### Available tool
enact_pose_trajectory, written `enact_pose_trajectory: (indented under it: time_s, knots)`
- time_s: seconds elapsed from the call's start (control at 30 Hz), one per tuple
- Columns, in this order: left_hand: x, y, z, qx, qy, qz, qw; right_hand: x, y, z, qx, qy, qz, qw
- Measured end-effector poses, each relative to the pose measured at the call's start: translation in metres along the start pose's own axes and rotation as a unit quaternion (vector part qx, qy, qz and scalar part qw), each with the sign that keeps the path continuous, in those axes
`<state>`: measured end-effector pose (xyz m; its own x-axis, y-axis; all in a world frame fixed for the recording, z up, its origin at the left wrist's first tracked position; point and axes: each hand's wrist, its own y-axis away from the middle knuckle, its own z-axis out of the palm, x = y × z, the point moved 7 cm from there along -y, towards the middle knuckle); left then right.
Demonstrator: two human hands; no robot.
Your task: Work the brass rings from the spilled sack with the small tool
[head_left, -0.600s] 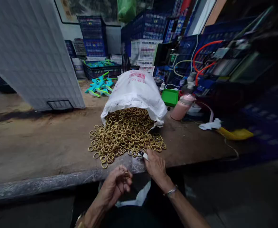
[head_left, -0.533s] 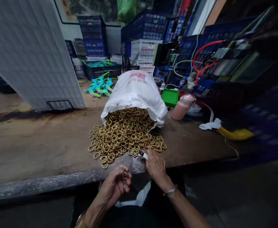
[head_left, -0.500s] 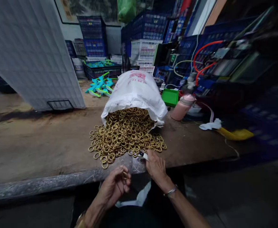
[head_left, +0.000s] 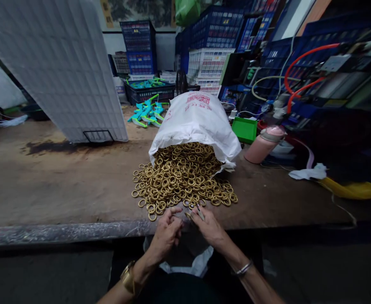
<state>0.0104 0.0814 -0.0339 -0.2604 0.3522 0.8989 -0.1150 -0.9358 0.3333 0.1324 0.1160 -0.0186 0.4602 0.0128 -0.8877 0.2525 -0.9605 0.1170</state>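
Observation:
A heap of brass-coloured rings (head_left: 175, 179) spills onto the table from the mouth of a white woven sack (head_left: 195, 120) lying on its side. Just in front of the heap, my left hand (head_left: 167, 231) has its index finger extended and its other fingers curled; whatever they may hold is hidden. Close by on the right, my right hand (head_left: 211, 228) is closed around a slim pale tool (head_left: 200, 212) with a dark tip, its exact kind unclear. One ring (head_left: 188, 216) shows at the right hand's fingertips, between the two hands.
A tall pale ribbed panel (head_left: 77, 76) stands on the wooden table (head_left: 61, 185) at left. Turquoise-and-green plastic pieces (head_left: 147, 112) lie behind the sack. To the right are a green tray (head_left: 244, 129), a pink bottle (head_left: 264, 144) and yellow material (head_left: 353, 189). Stacked crates (head_left: 211, 63) rise behind.
My left hand has moved up to the table edge, closer to the right hand. A ring seen at the left fingers earlier; one now shows by the right fingertips. The view has shifted left.

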Motion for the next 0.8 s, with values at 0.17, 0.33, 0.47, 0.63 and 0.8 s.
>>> enact_pose_trajectory:
  time_s: [0.17, 0.33, 0.47, 0.63, 0.8]
  knots:
    - [0.012, -0.002, -0.001, -0.01, -0.058, 0.057, 0.997, -0.01, 0.0, 0.019, -0.079, -0.137, 0.03, 0.987]
    - [0.023, 0.003, -0.005, 0.025, -0.112, 0.109, 0.987, -0.005, -0.004, 0.021, -0.037, -0.117, 0.012, 0.992]
    - [0.031, 0.008, -0.004, 0.043, -0.139, 0.155, 0.977, -0.002, -0.007, 0.023, -0.016, -0.083, -0.005, 0.996]
    - [0.009, 0.005, -0.004, 0.006, -0.069, 0.025, 0.997, 0.0, -0.009, 0.023, -0.006, -0.079, 0.012, 0.997]
    - [-0.002, 0.007, 0.001, -0.05, 0.068, -0.041, 0.996, -0.004, -0.009, 0.023, -0.007, -0.101, 0.01, 0.995]
